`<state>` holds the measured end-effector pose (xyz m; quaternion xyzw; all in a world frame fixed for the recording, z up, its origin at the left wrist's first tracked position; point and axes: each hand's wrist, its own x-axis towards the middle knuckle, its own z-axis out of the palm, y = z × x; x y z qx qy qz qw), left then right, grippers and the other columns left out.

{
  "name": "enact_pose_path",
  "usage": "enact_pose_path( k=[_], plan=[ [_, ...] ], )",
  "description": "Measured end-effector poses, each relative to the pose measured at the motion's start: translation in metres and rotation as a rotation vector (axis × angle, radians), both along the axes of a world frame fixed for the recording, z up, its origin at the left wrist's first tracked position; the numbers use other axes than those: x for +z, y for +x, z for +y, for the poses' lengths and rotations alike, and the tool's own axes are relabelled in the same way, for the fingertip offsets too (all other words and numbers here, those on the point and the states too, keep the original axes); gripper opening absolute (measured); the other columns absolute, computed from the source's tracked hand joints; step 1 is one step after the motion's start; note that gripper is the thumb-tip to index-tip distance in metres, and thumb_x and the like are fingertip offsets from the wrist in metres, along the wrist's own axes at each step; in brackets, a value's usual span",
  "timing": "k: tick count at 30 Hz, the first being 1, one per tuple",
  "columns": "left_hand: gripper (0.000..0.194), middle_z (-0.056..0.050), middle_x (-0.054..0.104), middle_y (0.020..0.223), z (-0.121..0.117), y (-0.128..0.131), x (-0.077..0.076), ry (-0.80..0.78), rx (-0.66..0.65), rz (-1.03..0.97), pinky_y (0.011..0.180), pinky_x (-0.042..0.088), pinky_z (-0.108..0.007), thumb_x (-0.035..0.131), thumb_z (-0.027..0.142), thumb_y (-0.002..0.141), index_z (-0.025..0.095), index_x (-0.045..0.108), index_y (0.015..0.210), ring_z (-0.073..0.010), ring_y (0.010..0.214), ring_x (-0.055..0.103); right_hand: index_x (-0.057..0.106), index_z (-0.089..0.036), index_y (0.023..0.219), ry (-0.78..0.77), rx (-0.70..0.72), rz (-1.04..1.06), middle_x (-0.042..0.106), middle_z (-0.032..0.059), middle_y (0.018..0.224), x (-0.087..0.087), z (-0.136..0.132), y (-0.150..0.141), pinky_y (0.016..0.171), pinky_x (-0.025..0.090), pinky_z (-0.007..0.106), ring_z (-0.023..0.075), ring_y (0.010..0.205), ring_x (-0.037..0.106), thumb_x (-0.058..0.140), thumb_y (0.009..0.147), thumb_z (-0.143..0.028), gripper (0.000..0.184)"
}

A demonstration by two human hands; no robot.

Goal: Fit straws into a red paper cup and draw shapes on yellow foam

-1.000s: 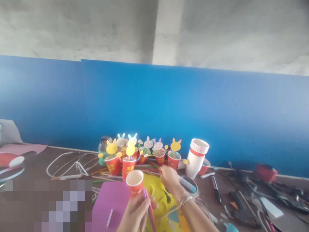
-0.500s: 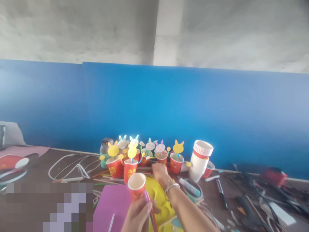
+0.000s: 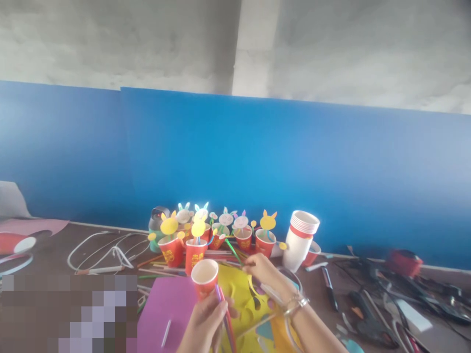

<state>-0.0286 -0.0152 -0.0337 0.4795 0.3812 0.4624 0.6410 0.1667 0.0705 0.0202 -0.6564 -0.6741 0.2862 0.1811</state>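
Observation:
Low in the centre, my left hand (image 3: 208,316) is closed round the lower part of a red paper cup (image 3: 203,289) with a white inside. The same hand grips thin purple and red straws (image 3: 227,321) slanting across its thumb. My right hand (image 3: 259,267), with a silver bracelet at the wrist, pinches the near end of a thin green straw (image 3: 232,249) that points up and left. Beneath both hands lie a yellow cut-out sheet (image 3: 239,304) and a purple sheet (image 3: 171,304). A short white stick (image 3: 166,333) rests on the purple one.
Behind the hands stand several red paper cups (image 3: 171,252) bearing paper animal heads on stems. A leaning stack of white cups (image 3: 297,247) is right of them. Loose straws (image 3: 158,269) lie at left, white cable (image 3: 110,255) beyond. A glue gun (image 3: 371,318) and tangled cables are at right.
My right hand has drawn back from the sticks behind the yellow sheet, toward me and right, and now has a green straw in it. My left hand keeps the cup and straws.

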Motion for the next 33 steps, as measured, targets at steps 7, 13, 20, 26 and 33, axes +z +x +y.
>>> enact_pose_path(
  k=[7,13,20,26,33],
  plan=[
    [0.068,-0.007,0.072,0.072,0.000,0.000,0.003,-0.040,0.024,-0.023,0.034,0.017,-0.020,0.068,0.074,0.063,0.012,0.069,0.092,-0.0007,0.030,0.034,0.073,-0.012,0.085,-0.021,0.093,0.362,0.056,-0.0031,0.055,0.011,-0.010,0.005,0.042,0.031,0.020,0.0070,0.043,0.038,0.062,0.078,-0.035,0.026],
    [0.062,-0.007,0.073,0.071,0.001,-0.001,0.007,-0.109,0.015,-0.091,0.034,0.012,-0.021,0.073,0.068,0.063,0.011,0.069,0.087,0.0002,0.028,0.035,0.069,-0.015,0.089,0.069,0.179,0.622,0.066,0.0020,0.073,0.014,-0.029,-0.010,0.048,0.039,0.021,0.0092,0.052,0.048,0.064,0.075,-0.032,0.023],
    [0.061,-0.012,0.075,0.072,0.002,-0.001,0.012,-0.198,-0.017,-0.138,0.033,0.009,-0.021,0.077,0.061,0.061,0.007,0.070,0.090,0.0009,0.026,0.029,0.069,-0.019,0.086,0.599,0.272,0.448,0.068,0.0040,0.080,0.009,-0.065,-0.034,0.064,0.047,0.026,0.0168,0.073,0.061,0.058,0.084,-0.021,0.012],
    [0.053,-0.012,0.075,0.073,-0.002,-0.001,0.017,-0.178,-0.050,-0.147,0.032,0.009,-0.020,0.075,0.057,0.068,0.008,0.071,0.087,0.0009,0.026,0.033,0.068,-0.023,0.090,0.762,0.341,0.346,0.071,0.0049,0.083,-0.004,-0.074,-0.036,0.066,0.051,0.028,0.0189,0.075,0.064,0.059,0.087,-0.023,0.010],
    [0.053,0.004,0.053,0.041,-0.004,0.003,0.018,-0.151,-0.037,-0.104,0.032,0.010,-0.021,0.074,0.064,0.065,0.011,0.067,0.067,-0.0011,0.027,0.026,0.067,-0.024,0.104,0.922,0.458,0.212,0.072,0.0055,0.084,-0.011,-0.074,-0.036,0.067,0.052,0.030,0.0186,0.074,0.064,0.047,0.092,-0.012,0.026]
  ],
)
